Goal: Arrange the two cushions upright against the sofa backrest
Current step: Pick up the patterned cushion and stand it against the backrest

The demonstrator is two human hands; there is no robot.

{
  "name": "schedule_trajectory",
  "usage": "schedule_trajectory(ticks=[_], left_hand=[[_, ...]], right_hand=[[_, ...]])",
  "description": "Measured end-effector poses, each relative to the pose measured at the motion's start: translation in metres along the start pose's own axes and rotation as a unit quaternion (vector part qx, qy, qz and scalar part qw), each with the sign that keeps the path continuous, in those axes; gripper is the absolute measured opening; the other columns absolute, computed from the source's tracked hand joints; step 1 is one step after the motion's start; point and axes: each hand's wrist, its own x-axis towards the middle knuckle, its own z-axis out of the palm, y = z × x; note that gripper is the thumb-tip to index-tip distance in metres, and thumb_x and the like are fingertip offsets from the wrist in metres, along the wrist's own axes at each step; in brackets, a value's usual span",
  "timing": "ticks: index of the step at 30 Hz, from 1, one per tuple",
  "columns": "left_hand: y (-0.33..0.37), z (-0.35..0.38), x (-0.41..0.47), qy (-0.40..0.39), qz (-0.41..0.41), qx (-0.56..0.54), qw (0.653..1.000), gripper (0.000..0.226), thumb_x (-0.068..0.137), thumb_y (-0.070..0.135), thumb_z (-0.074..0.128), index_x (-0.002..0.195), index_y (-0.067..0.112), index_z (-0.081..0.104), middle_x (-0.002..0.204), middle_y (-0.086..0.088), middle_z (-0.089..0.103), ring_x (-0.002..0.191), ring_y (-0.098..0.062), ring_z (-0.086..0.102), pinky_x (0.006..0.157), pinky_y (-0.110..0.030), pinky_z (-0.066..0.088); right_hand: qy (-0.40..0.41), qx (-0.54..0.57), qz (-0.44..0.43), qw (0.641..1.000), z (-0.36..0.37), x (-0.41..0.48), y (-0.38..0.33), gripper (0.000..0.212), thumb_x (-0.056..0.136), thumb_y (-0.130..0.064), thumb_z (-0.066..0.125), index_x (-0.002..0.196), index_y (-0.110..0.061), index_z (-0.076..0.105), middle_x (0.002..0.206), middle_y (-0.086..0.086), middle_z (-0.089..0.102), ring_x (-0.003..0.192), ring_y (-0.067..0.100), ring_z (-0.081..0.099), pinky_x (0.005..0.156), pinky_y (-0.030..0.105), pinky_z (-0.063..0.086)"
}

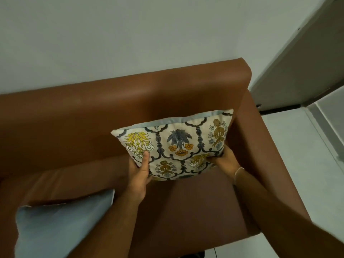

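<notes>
A floral cushion (178,144), cream with yellow and blue flowers and a pale blue back, stands nearly upright at the right end of the brown leather sofa, close to the backrest (115,108). My left hand (139,175) grips its lower left corner, thumb on the front. Holding the lower right corner is my right hand (226,160), next to the sofa arm. The second cushion (61,226) lies flat on the seat at lower left, pale blue side up, with nothing touching it.
The sofa's right armrest (260,146) runs beside the held cushion. Behind the sofa is a plain pale wall (130,34). To the right are a light tiled floor (307,164) and a door (307,62).
</notes>
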Motion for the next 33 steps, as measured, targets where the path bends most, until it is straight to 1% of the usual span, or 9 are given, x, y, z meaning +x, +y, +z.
schedule_trajectory(ticks=[2,6,10,12,18,24,28,31,33], left_hand=[[-0.002,0.0,0.013,0.02,-0.004,-0.021,1.0,0.095,0.067,0.075,0.077,0.15,0.039,0.047,0.136,0.005,0.071,0.12,-0.023,0.071,0.092,-0.056,0.064],[-0.004,0.0,0.032,0.035,-0.009,-0.055,0.998,0.091,0.074,0.065,0.073,0.151,0.029,0.042,0.139,-0.004,0.069,0.118,-0.023,0.071,0.084,-0.045,0.065],[-0.001,0.001,0.048,0.041,-0.002,-0.061,0.997,0.083,0.072,0.065,0.072,0.142,0.031,0.043,0.147,-0.007,0.066,0.13,-0.031,0.067,0.104,-0.057,0.057],[-0.001,0.002,0.049,0.047,0.006,-0.056,0.997,0.078,0.072,0.065,0.073,0.138,0.033,0.045,0.142,-0.004,0.067,0.122,-0.027,0.071,0.093,-0.05,0.062],[-0.002,0.003,0.056,0.039,0.016,-0.039,0.998,0.077,0.066,0.069,0.076,0.13,0.037,0.047,0.129,0.003,0.071,0.113,-0.017,0.073,0.066,-0.032,0.066],[0.002,-0.001,0.069,0.035,0.03,-0.008,0.999,0.091,0.061,0.076,0.078,0.136,0.034,0.046,0.144,-0.004,0.067,0.126,-0.029,0.07,0.106,-0.062,0.057],[-0.008,-0.006,0.07,0.032,0.042,0.015,0.998,0.067,0.078,0.065,0.076,0.134,0.038,0.048,0.125,0.01,0.068,0.11,-0.014,0.071,0.079,-0.038,0.068],[-0.01,-0.012,0.073,0.041,0.057,0.052,0.996,0.065,0.094,0.051,0.075,0.149,0.033,0.044,0.124,0.011,0.065,0.126,-0.021,0.068,0.095,-0.038,0.063],[-0.009,-0.021,0.067,0.054,0.069,0.081,0.993,0.079,0.095,0.048,0.074,0.161,0.027,0.037,0.125,0.013,0.064,0.122,-0.004,0.067,0.089,-0.02,0.059]], right_hand=[[-0.008,-0.01,0.006,1.0,0.013,0.016,0.006,0.09,0.073,0.013,0.086,0.153,-0.008,0.048,0.149,0.014,0.063,0.139,0.033,0.058,0.117,0.055,0.048],[0.029,-0.015,-0.003,0.999,0.032,0.04,0.012,0.089,0.068,0.01,0.083,0.146,-0.021,0.054,0.139,0.008,0.068,0.134,0.032,0.062,0.114,0.056,0.049],[0.053,0.036,-0.002,0.998,0.043,0.054,0.011,0.082,0.073,0.017,0.076,0.144,-0.016,0.054,0.115,-0.007,0.07,0.117,0.022,0.069,0.106,0.05,0.055],[0.062,0.041,-0.01,0.997,0.045,0.051,0.013,0.077,0.073,0.017,0.076,0.138,-0.021,0.056,0.113,-0.014,0.069,0.105,0.005,0.067,0.102,0.045,0.055],[0.09,0.044,-0.021,0.995,0.044,0.053,0.006,0.072,0.07,0.01,0.075,0.133,-0.02,0.056,0.118,-0.006,0.072,0.109,0.011,0.068,0.101,0.047,0.058],[0.112,0.028,-0.031,0.993,0.049,0.064,0.002,0.066,0.078,0.009,0.07,0.125,-0.036,0.059,0.123,-0.005,0.073,0.115,0.017,0.069,0.102,0.048,0.058],[0.108,0.036,-0.026,0.993,0.049,0.065,0.021,0.066,0.076,0.0,0.072,0.118,-0.049,0.057,0.106,-0.026,0.074,0.098,-0.011,0.069,0.092,0.034,0.059],[0.093,0.029,-0.004,0.995,0.049,0.061,0.018,0.077,0.081,-0.001,0.075,0.146,-0.029,0.043,0.122,-0.013,0.066,0.112,0.008,0.066,0.099,0.041,0.057],[0.107,0.027,0.016,0.994,0.051,0.053,0.014,0.092,0.085,0.002,0.077,0.159,-0.023,0.03,0.139,0.001,0.058,0.13,0.024,0.058,0.109,0.046,0.052]])
